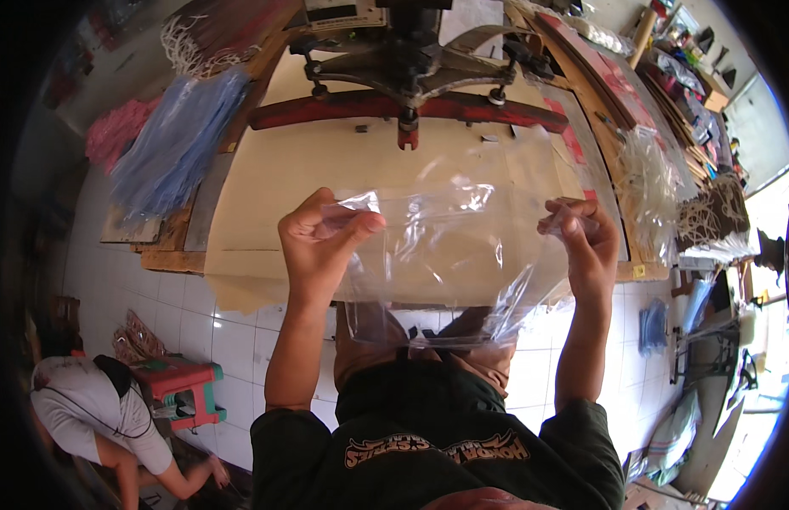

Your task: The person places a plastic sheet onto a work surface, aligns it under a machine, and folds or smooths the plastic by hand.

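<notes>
A clear plastic bag point(445, 246) is stretched between my two hands, its lower part hanging over the near edge of the table. My left hand point(325, 229) pinches its upper left corner between thumb and fingers. At the upper right corner, my right hand point(588, 234) grips the bunched film in the same way. Beneath the bag lies a cream sheet point(267, 195) that covers the tabletop. Just beyond my hands stands a press with a red crossbar point(343, 105) and a dark metal frame point(411, 72).
Blue plastic bags point(178, 144) are stacked at the table's left, beside a pink bundle point(122, 127). Clear bags with pale cords point(649, 187) hang at the right edge. At lower left, a person point(93, 408) bends beside a red and green stool point(182, 387).
</notes>
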Demonstrator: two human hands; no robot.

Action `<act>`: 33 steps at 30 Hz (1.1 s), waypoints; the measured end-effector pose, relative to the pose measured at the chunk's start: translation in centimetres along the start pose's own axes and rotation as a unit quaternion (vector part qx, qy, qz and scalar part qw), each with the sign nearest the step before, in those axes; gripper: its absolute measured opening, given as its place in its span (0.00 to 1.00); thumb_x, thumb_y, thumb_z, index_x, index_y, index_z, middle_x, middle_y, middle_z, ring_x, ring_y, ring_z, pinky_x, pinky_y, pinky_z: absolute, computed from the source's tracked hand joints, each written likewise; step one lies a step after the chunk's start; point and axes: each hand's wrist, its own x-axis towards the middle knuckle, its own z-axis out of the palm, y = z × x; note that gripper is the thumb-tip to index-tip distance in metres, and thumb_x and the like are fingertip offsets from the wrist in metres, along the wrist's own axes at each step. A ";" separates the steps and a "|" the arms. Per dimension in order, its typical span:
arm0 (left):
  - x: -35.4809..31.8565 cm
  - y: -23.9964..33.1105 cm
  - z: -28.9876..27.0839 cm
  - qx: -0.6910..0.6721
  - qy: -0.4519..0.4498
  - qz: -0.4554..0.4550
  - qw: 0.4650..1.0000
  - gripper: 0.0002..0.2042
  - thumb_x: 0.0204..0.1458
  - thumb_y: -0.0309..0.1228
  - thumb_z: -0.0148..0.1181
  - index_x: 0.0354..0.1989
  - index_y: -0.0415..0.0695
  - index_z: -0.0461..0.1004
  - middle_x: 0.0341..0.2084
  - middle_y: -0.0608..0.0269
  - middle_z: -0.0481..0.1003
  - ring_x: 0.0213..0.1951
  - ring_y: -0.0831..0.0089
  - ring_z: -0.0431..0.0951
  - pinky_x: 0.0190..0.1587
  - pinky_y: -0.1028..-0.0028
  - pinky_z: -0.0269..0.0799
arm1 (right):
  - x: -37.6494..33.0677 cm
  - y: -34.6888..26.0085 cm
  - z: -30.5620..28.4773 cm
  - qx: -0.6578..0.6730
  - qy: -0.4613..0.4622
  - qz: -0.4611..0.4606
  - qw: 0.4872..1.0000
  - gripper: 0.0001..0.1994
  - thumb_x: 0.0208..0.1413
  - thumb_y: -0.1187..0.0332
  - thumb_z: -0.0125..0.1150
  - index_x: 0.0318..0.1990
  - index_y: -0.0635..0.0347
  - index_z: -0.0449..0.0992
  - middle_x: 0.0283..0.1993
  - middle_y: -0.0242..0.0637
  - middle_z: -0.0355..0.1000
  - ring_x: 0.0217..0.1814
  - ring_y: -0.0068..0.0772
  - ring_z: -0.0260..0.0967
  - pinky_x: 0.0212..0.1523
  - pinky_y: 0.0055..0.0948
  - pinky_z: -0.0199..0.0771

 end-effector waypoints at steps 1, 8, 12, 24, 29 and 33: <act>0.0 -0.3 -0.2 -0.007 -0.002 -0.017 1.000 0.15 0.51 0.24 0.73 0.47 0.33 0.81 0.31 0.64 0.76 0.36 0.75 0.81 0.40 0.75 0.79 | 0.0 0.1 0.1 0.037 0.000 0.009 0.999 0.07 0.66 0.70 0.60 0.42 0.65 0.74 0.51 0.51 0.77 0.45 0.35 0.79 0.50 0.36 0.79; 0.4 0.5 -1.6 -0.113 -0.115 -0.078 0.984 0.19 0.56 0.37 0.69 0.50 0.34 0.80 0.41 0.47 0.81 0.38 0.60 0.84 0.46 0.59 0.81 | -0.1 0.0 -0.3 0.171 -0.043 0.050 0.983 0.07 0.67 0.68 0.55 0.41 0.65 0.72 0.48 0.48 0.77 0.42 0.35 0.79 0.50 0.39 0.82; -0.2 -0.8 -2.4 -0.083 -0.066 -0.011 0.994 0.12 0.54 0.33 0.71 0.39 0.36 0.83 0.37 0.50 0.82 0.36 0.62 0.83 0.46 0.60 0.81 | -0.7 0.2 0.2 0.149 -0.018 0.019 0.988 0.08 0.67 0.68 0.57 0.40 0.66 0.73 0.44 0.48 0.78 0.41 0.35 0.78 0.48 0.38 0.81; -0.5 -1.7 -3.4 -0.034 0.031 -0.037 0.998 0.09 0.48 0.25 0.75 0.34 0.34 0.83 0.32 0.55 0.82 0.33 0.65 0.83 0.38 0.67 0.82 | -1.5 0.0 0.5 0.023 0.105 0.023 0.994 0.07 0.57 0.74 0.70 0.37 0.70 0.81 0.35 0.40 0.80 0.36 0.27 0.79 0.41 0.27 0.81; -0.6 -2.1 -3.1 -0.026 0.049 -0.022 0.998 0.09 0.46 0.24 0.76 0.33 0.32 0.82 0.31 0.54 0.82 0.32 0.65 0.83 0.35 0.69 0.82 | -1.6 0.2 1.4 0.011 0.133 0.013 0.991 0.08 0.57 0.74 0.70 0.41 0.70 0.81 0.33 0.36 0.80 0.34 0.22 0.77 0.39 0.23 0.78; -0.4 -2.3 -3.4 -0.008 0.063 -0.004 0.998 0.09 0.46 0.23 0.75 0.32 0.32 0.82 0.30 0.54 0.82 0.31 0.67 0.82 0.35 0.70 0.81 | -1.2 -0.6 2.2 0.001 0.123 0.032 0.992 0.14 0.59 0.74 0.68 0.50 0.71 0.78 0.33 0.35 0.79 0.35 0.22 0.77 0.39 0.23 0.78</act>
